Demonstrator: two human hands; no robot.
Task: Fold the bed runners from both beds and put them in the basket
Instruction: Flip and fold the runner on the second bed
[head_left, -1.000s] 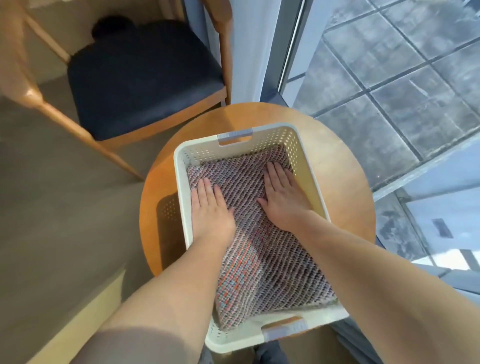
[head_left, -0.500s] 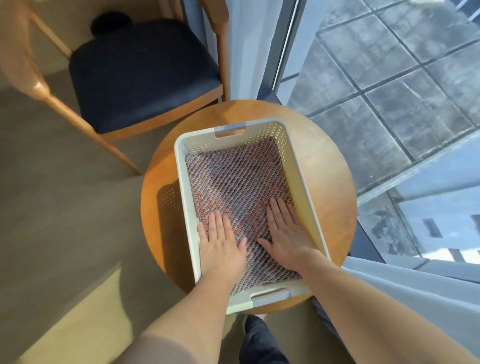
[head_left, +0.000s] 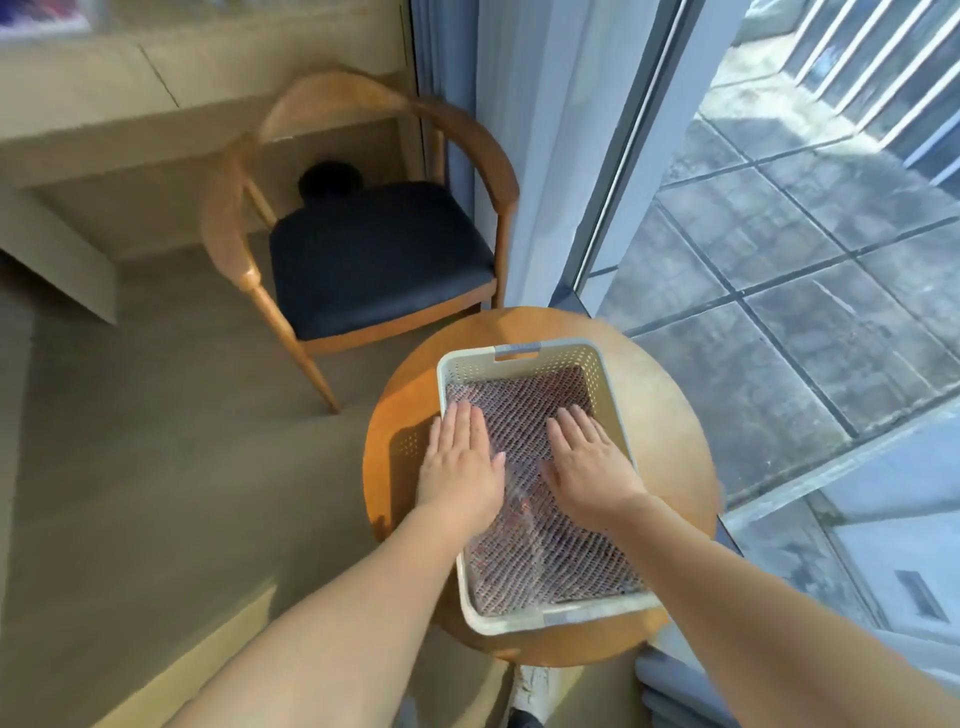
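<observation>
Now the left hand (head_left: 460, 467) and right hand (head_left: 592, 467), flat (gripping nothing), have slid up the bed runner (head_left: 545, 566) in the basket (head_left: 498, 627), apparently settling it.

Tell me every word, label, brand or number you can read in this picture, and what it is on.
No text can be read anywhere in this view.
On the basket, the grey handle strips show no lettering.
On the folded bed runner there is only a woven pattern, with no label in view.
The coloured patch in the top left corner is too blurred to tell whether it carries print.
</observation>
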